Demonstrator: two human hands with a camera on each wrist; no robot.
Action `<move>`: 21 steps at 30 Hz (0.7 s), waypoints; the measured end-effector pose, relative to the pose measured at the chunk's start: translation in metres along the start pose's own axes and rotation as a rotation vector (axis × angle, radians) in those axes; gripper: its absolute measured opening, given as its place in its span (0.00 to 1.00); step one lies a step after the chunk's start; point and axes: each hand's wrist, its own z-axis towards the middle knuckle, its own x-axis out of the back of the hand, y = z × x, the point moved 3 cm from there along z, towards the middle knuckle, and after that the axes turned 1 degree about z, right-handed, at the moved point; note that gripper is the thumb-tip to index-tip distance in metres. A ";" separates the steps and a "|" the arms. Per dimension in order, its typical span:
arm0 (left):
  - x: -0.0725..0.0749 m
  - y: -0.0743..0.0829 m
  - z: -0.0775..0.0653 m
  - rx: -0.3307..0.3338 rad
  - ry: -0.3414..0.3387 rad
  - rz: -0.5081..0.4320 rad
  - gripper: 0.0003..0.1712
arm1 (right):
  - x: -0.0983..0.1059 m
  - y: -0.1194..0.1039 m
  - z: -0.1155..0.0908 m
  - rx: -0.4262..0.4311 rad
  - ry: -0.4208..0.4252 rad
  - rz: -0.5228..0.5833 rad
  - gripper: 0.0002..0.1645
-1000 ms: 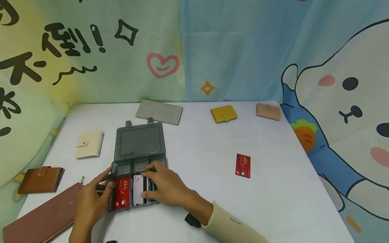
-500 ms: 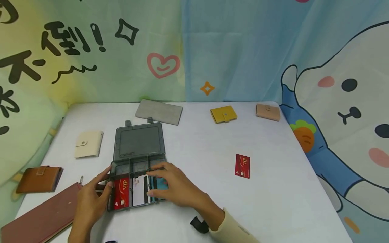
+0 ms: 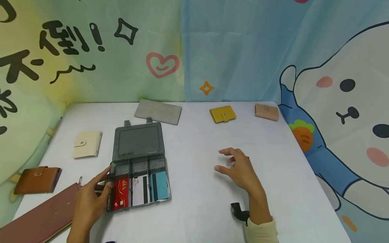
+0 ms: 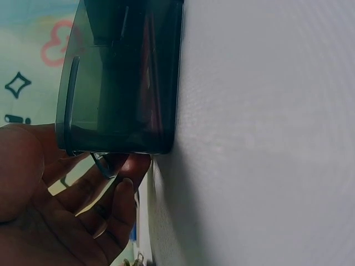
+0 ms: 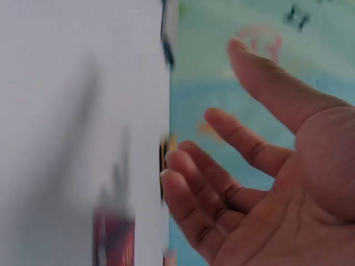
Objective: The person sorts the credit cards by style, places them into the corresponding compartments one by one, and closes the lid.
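A dark translucent plastic case (image 3: pixel 138 140) lies with its lid raised on the white table. Its front compartments hold a red VIP card (image 3: pixel 121 192), a white card with a black stripe (image 3: pixel 139 190) and a blue card (image 3: pixel 160 185). My left hand (image 3: pixel 91 199) holds the case's left side, thumb and fingers at its edge. My right hand (image 3: pixel 240 168) hovers above the table right of the case, fingers spread and holding nothing. Another red card (image 5: pixel 113 238) lies below it in the right wrist view; the hand hides nearly all of that card in the head view.
A beige wallet (image 3: pixel 87 144), a brown wallet (image 3: pixel 37 180) and a long maroon wallet (image 3: pixel 45 216) lie left of the case. Along the back edge are a grey wallet (image 3: pixel 158 111), a yellow wallet (image 3: pixel 223 114) and a tan wallet (image 3: pixel 266 112).
My right hand has let go of the blue card in the case's right front compartment and moved right, over the loose red card. My left hand stays at the case.
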 end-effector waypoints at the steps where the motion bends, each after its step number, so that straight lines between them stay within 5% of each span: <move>1: 0.000 0.000 0.000 -0.002 0.000 0.000 0.32 | 0.007 0.009 0.000 -0.032 0.011 -0.035 0.38; 8: -0.001 0.000 0.000 -0.001 0.006 -0.004 0.32 | 0.038 0.046 -0.001 -0.202 0.051 -0.201 0.44; 21: -0.001 -0.002 -0.001 -0.002 -0.001 -0.018 0.32 | 0.032 0.064 0.008 -0.268 0.029 -0.268 0.43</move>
